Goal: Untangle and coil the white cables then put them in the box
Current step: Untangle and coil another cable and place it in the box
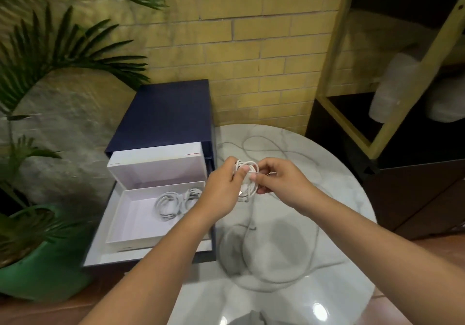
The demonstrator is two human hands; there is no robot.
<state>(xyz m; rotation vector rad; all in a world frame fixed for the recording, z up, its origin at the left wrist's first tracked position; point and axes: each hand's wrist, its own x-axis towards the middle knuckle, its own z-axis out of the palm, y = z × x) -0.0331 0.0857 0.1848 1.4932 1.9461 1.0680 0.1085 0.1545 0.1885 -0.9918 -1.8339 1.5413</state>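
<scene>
Yellow brick wall behind, round marble surface [334,199] in front: you hold a small coil of white cable [247,177] just above it.
Your left grip [221,191] clasps the coil from one side and your right grip [284,184] pinches it from the other, fingers curled round the loops. Loose cable [245,226] trails on the surface below. Beside your left wrist, the open box [130,224] holds coiled cables [171,205].

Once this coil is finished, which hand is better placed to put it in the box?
Left. The left hand grips the coil right beside the open box; the right hand pinches it on the side away from the box.
</scene>
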